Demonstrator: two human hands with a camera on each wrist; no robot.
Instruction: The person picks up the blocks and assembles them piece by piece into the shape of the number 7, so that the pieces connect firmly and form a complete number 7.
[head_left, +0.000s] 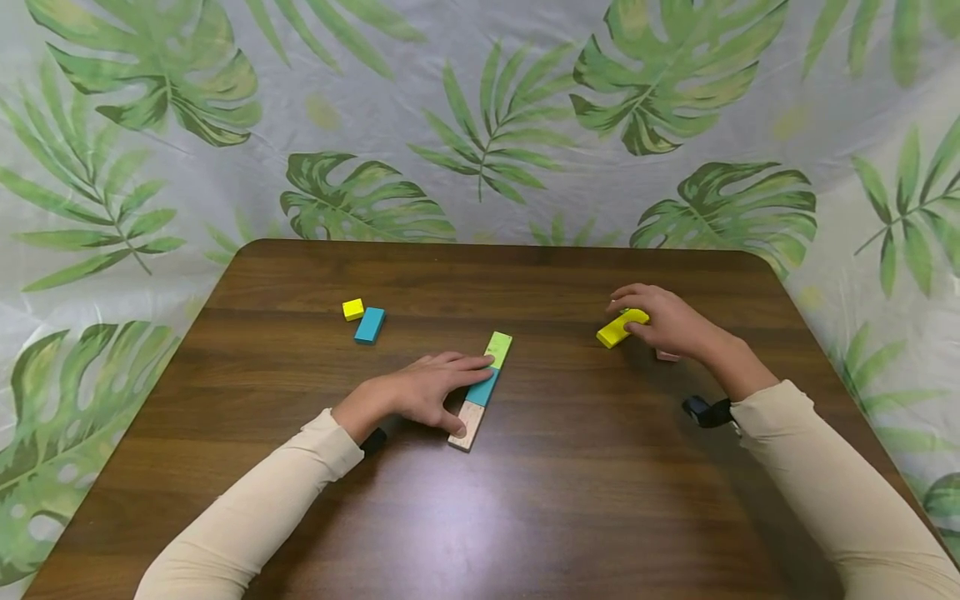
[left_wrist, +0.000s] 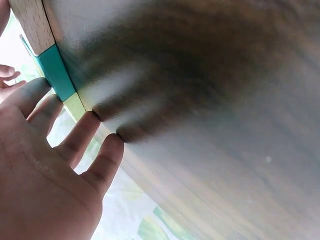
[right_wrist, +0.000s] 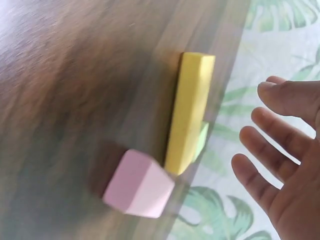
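A straight row on the table has a light green block, a blue block and a bare wooden block, end to end. My left hand lies across this row, thumb on the wooden block and fingertips at the blue and green ones. Over on the right, my right hand hovers by a long yellow block. The right wrist view shows its fingers spread apart from that block. A pink block and a partly hidden green block are beside the yellow one.
At the back left, a small yellow block sits near another blue block. The brown wooden table ends at a leaf-patterned cloth behind it.
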